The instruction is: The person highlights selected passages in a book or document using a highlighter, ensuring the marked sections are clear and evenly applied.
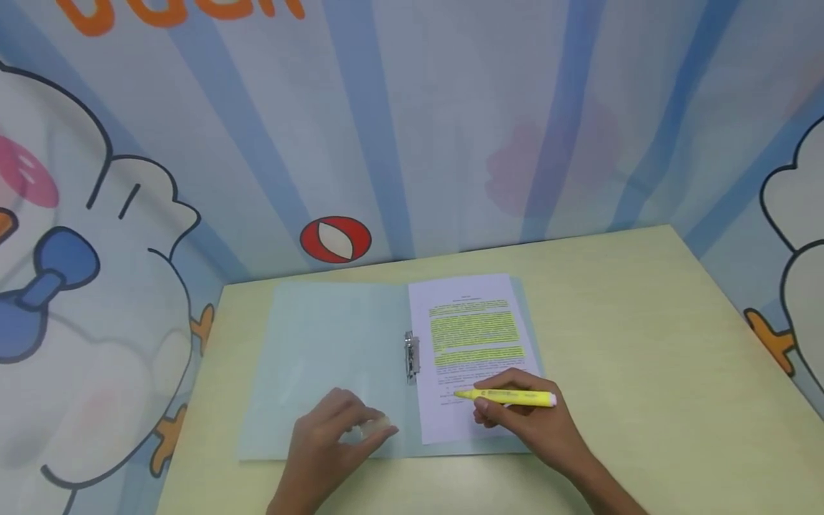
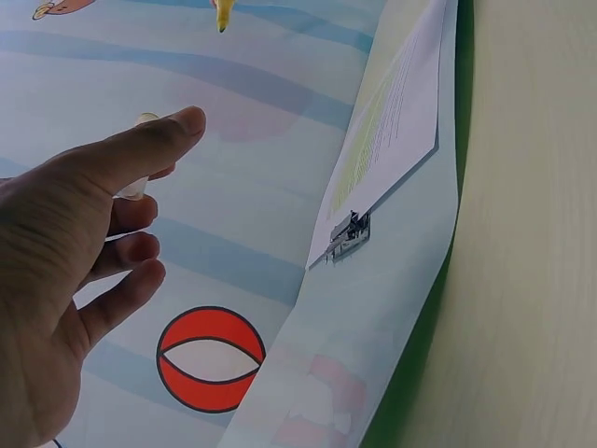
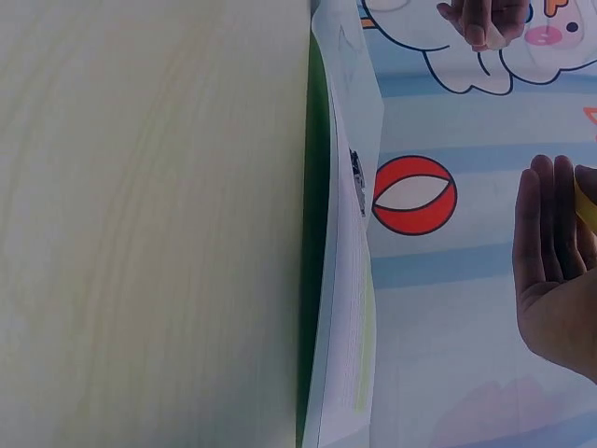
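My right hand [image 1: 537,422] pinches a yellow highlighter [image 1: 518,398] between thumb and fingers. Its tip points left, above the lower lines of a printed sheet [image 1: 470,425]. Yellow marking covers several lines higher on that sheet. Between the thumb and fingers of my left hand [image 1: 331,433] is a small translucent whitish piece [image 1: 375,428], held over the lower part of the folder's left cover; its kind is unclear. The left wrist view shows this piece [image 2: 135,189] mostly behind the thumb. Only part of the highlighter [image 3: 586,207] enters the right wrist view.
A pale blue folder [image 1: 322,357] lies spread on the light wooden table [image 1: 644,343], the sheet on its right side. A metal clip [image 1: 412,357] sits at the sheet's left edge. Behind the table stands a striped cartoon backdrop [image 1: 450,129].
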`<state>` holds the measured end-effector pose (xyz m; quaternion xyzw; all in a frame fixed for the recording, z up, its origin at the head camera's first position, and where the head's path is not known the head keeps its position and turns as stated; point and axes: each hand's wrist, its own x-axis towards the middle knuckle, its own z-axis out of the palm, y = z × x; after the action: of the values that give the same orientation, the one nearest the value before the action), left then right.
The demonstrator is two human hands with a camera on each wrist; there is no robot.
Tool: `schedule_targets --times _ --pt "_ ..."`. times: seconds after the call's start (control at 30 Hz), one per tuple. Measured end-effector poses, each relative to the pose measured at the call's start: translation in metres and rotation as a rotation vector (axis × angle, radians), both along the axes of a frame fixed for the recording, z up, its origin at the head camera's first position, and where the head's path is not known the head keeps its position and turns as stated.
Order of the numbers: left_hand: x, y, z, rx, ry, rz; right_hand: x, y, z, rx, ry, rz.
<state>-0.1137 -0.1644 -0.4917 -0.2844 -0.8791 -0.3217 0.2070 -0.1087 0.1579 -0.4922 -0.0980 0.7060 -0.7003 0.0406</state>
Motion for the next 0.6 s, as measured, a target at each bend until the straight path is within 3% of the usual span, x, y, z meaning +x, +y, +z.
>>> schedule_targets --times 0.3,0.6 --pt "-0.002 0.005 0.000 0.037 0.028 -0.041 0.002 -0.003 -0.001 -0.009 -0.002 0.014" --pt "-0.001 0.018 0.002 0.003 0.000 -0.016 0.003 -0.004 0.000 -0.021 -0.012 0.035"
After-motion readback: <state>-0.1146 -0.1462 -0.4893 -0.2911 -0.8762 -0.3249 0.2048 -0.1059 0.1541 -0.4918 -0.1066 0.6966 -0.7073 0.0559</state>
